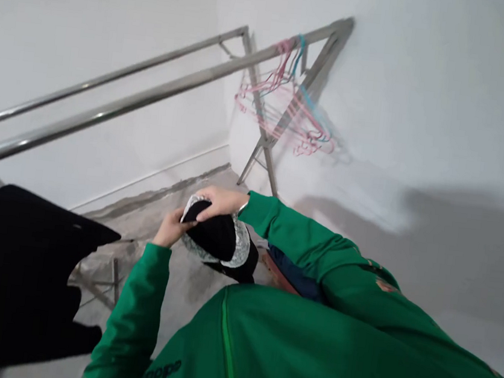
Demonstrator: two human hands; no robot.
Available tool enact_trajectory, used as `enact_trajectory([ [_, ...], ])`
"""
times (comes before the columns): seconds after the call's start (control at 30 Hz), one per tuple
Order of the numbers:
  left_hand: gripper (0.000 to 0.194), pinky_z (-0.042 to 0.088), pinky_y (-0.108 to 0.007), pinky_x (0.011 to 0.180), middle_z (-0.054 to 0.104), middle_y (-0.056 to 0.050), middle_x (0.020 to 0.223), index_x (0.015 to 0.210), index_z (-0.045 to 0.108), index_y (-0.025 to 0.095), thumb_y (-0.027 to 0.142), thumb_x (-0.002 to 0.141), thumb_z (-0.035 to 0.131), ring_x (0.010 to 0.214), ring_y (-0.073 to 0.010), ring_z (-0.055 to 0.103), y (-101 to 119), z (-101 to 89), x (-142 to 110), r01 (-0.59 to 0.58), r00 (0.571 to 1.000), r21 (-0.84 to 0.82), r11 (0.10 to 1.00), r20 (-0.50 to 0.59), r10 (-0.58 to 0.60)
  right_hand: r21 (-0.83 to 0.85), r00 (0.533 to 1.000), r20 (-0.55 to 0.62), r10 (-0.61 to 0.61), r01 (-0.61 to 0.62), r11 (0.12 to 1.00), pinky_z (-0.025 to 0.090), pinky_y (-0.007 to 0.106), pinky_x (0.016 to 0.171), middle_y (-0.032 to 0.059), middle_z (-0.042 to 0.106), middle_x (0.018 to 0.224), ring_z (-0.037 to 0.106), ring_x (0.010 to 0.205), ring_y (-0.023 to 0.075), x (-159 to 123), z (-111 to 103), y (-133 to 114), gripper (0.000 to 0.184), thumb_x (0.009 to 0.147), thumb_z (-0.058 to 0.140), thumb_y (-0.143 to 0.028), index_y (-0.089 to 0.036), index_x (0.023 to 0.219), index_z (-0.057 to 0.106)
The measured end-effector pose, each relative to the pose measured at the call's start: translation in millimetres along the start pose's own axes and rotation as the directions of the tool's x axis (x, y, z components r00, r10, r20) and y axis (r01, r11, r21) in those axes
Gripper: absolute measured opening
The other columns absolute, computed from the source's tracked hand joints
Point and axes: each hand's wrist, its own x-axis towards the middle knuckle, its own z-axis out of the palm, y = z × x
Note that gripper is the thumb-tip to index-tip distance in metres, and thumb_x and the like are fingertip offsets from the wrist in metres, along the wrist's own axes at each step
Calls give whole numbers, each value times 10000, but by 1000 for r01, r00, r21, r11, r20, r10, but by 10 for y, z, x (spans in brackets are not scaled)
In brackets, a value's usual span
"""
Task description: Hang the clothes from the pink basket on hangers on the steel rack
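As your right hand [217, 204] arches over the top of a black fabric item [212, 236], its fingers [201, 194] lie close together, pressing down and curling over the item's upper edge. Your left hand [172, 229] comes up at the near side, its fingers [183, 222] narrowed into a pinch on the rim, just beside the right fingertips. There a speckled silver-grey lining [240, 245] shows along the black, and the item is held between both hands, above the concrete floor [189, 294]. Whether it is a cap or a folded garment, you cannot tell from this view. A thin metal band [243, 205] sits at your right wrist, and beyond it run the sleeves of your green zip jacket [307, 341]. Under the right sleeve, navy cloth [290, 272] and a reddish-brown strip [279, 272] are partly hidden. Off to your left, a large black garment [10, 271] fills the lower corner of the view, well apart from your hands. Ahead, a stainless-steel drying rack [120, 101] stands in the corner of the white walls [426, 99], with pink and blue wire hangers [284, 102] bunched on its nearer rail
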Motion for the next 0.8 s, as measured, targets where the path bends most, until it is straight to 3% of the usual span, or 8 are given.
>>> enact_trajectory([
  [0.13, 396, 487, -348, 776, 666, -10, 697, 838, 695, 167, 442, 560, 757, 744, -216, 612, -60, -110, -148, 96, 981, -124, 988, 181, -72, -455, 997, 62, 36, -4, 891, 404, 223, 682, 36, 645, 851, 571, 783, 139, -227, -162, -58, 196, 691, 601, -82, -114, 884, 590],
  [0.23, 302, 451, -297, 717, 599, -5, 670, 717, 688, 176, 444, 585, 730, 711, -175, 547, 3, -81, -204, -7, 1000, -26, 1000, 11, 7, -670, 993, -28, 112, -102, 735, 367, 248, 639, 84, 663, 937, 602, 849, 190, -332, -118, -37, 282, 726, 535, -63, -125, 998, 576],
  [0.4, 421, 435, -253, 622, 563, 16, 640, 756, 629, 176, 530, 557, 742, 629, -136, 522, 253, 203, -257, 38, 974, -449, 893, -185, -134, -707, 970, -104, 218, -227, 670, 410, 269, 709, 119, 634, 1111, 596, 1015, 230, -365, -139, 231, 329, 771, 577, -105, -131, 1097, 549],
  [0.47, 475, 430, -237, 597, 570, 28, 608, 775, 611, 174, 538, 518, 777, 595, -126, 531, 330, 310, -306, 84, 962, -609, 789, -157, -224, -669, 975, -19, 223, -178, 721, 435, 268, 807, 127, 606, 1175, 582, 1048, 214, -378, -333, 294, 410, 758, 671, -169, -119, 1142, 535],
  [0.53, 479, 426, -220, 593, 576, 34, 590, 751, 606, 166, 516, 493, 807, 585, -115, 535, 363, 352, -363, 92, 954, -642, 761, -163, -253, -656, 966, -183, 184, -260, 709, 434, 283, 882, 144, 578, 1216, 572, 1050, 206, -421, -647, 284, 467, 784, 687, -246, -102, 1190, 508],
  [0.63, 467, 420, -209, 584, 590, 29, 595, 739, 617, 156, 519, 507, 797, 583, -111, 532, 333, 302, -442, 110, 950, -563, 819, -182, -253, -600, 708, -705, 42, -628, 496, 426, 361, 896, 186, 556, 1217, 534, 1087, 271, -530, -1217, 206, 431, 860, 599, -332, -87, 1201, 500],
  [0.7, 464, 422, -218, 584, 606, 14, 624, 750, 631, 153, 546, 541, 760, 606, -125, 540, 283, 238, -486, 119, 953, -453, 884, -198, -230, -537, 553, -832, -44, -782, 316, 408, 404, 893, 220, 553, 1197, 501, 1112, 326, -603, -1554, 187, 440, 844, 612, -344, -62, 1169, 521],
  [0.8, 451, 431, -234, 616, 627, -9, 677, 749, 645, 154, 576, 598, 691, 667, -150, 556, 208, 152, -543, 104, 951, -243, 964, -259, -168, -485, 483, -874, -55, -863, 138, 362, 423, 907, 240, 568, 1150, 487, 1112, 326, -667, -1901, 250, 341, 874, 555, -269, -22, 1110, 551],
])
